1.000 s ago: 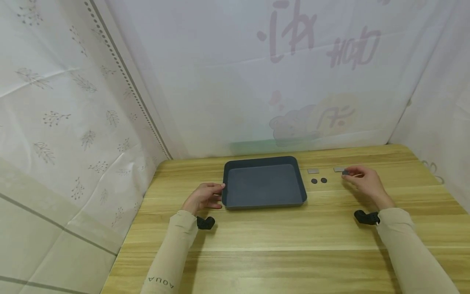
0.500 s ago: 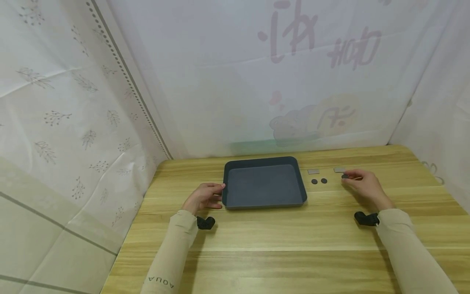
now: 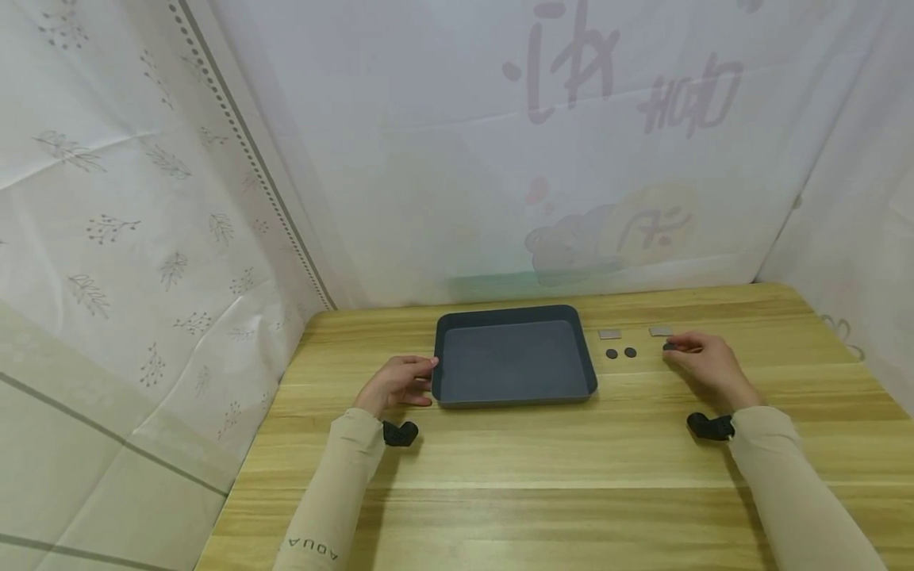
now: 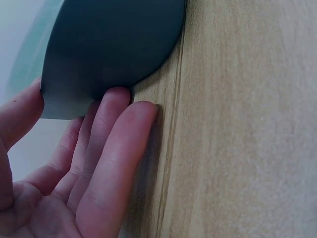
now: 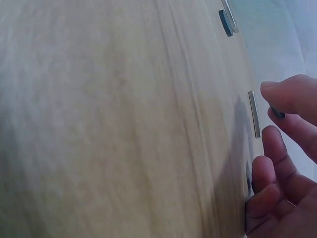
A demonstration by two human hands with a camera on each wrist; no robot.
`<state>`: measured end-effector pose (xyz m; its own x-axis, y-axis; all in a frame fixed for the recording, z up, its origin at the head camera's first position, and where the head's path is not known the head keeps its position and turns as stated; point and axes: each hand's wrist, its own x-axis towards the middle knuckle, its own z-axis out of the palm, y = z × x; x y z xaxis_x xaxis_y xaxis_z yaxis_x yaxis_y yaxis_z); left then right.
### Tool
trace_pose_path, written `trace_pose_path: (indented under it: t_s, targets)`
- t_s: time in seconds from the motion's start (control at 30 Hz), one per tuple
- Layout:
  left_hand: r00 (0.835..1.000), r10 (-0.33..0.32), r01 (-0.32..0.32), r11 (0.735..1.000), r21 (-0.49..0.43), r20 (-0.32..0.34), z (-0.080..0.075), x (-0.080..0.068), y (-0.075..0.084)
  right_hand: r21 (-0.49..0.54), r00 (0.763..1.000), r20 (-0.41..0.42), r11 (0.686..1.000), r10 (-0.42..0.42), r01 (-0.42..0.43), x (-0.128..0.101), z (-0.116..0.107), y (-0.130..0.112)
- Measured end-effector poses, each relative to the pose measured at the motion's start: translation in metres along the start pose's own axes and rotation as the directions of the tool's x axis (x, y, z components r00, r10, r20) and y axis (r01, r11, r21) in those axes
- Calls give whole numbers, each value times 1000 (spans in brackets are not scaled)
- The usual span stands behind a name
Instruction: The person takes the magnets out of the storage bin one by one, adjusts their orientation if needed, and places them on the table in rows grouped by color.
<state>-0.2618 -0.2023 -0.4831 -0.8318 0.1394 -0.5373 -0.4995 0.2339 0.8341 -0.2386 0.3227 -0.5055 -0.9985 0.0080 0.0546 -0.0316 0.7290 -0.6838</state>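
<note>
A dark grey baking tray [image 3: 514, 403] lies on the wooden table. My left hand [image 3: 397, 382] holds it by the left side, thumb at the rim. In the left wrist view, the fingertips [image 4: 117, 94] meet the tray's outer wall [image 4: 119, 39] low down, close to the tabletop. My right hand [image 3: 710, 366] pinches a small dark round disc [image 3: 669, 346] between thumb and index finger; the right wrist view shows part of that disc [image 5: 277, 113], the rest hidden by fingers. Just behind it lies a thin grey rectangular piece [image 3: 660, 331].
Between tray and right hand lie two more dark discs, one on the left [image 3: 612, 354] and one on the right [image 3: 631, 352]. Another grey rectangle [image 3: 610, 335] lies behind them. A printed curtain [image 3: 428, 198] hangs along the table's back edge.
My right hand has come slightly nearer with the disc, which now sits a little lower in the head view, in front of the grey rectangle. The left hand and tray stay put.
</note>
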Motion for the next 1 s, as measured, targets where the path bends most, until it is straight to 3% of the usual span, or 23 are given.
trace_pose_path:
  t_s: [0.43,1.0]
  targets:
    - [1000,15,-15,1000,12,-6,0,1,-1,2,999,42,1000,28,-29,2,1,1]
    - [1000,25,-25,1000,14,-4,0,-1,0,0,998,37,999,53,-53,1,3,-1]
